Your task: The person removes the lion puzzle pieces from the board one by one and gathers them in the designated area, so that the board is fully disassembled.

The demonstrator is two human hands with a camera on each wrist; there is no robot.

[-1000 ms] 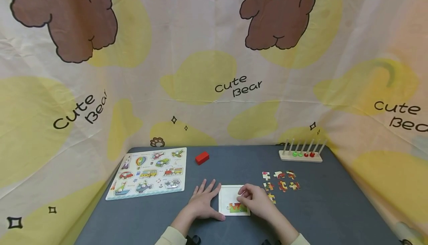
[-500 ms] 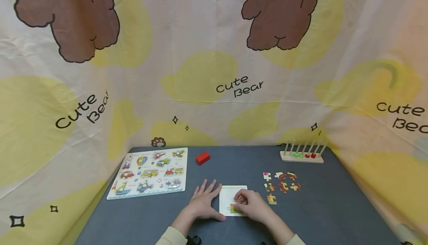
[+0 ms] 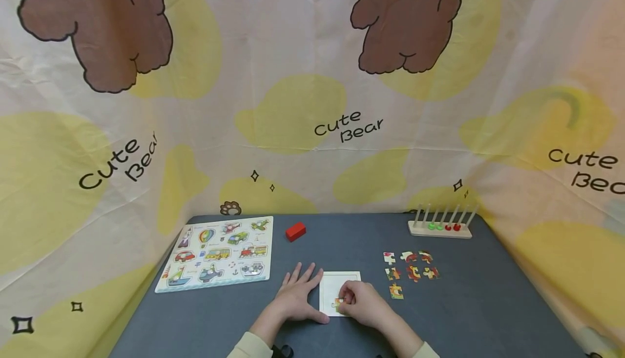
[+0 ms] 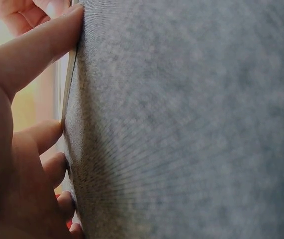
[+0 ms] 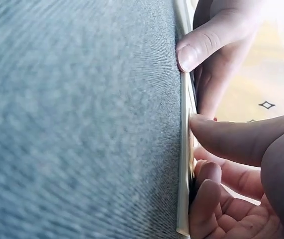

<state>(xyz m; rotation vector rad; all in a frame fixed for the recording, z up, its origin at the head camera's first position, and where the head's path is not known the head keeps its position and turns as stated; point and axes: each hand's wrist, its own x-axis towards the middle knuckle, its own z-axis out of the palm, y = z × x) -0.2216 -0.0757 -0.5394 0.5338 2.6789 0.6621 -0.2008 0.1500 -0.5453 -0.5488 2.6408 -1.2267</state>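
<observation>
A small white puzzle tray [image 3: 337,282] lies flat near the front of the table. Jigsaw pieces [image 3: 337,305] in green and orange sit in its lower part, mostly covered by my right hand [image 3: 363,304]. The thumb and curled fingers of that hand pinch at a piece down in the tray; the right wrist view shows the thumb [image 5: 226,137] tip on it. My left hand [image 3: 298,295] is spread beside the tray, its thumb at the lower left corner and index fingertip near the upper left. In the left wrist view, its fingertips touch the tray's edge [image 4: 68,84].
Several loose jigsaw pieces [image 3: 413,273] lie right of the tray. A vehicle picture board [image 3: 215,254] stands at the left, with a red block [image 3: 295,231] beside it. At the back right is a pegged counting rack [image 3: 439,229] with green and red beads. A printed cloth [image 3: 293,114] hangs behind.
My right hand has moved left and slightly down over the tray, covering more of the pieces in it. The lowest loose piece at the right is now uncovered. My left hand stays put.
</observation>
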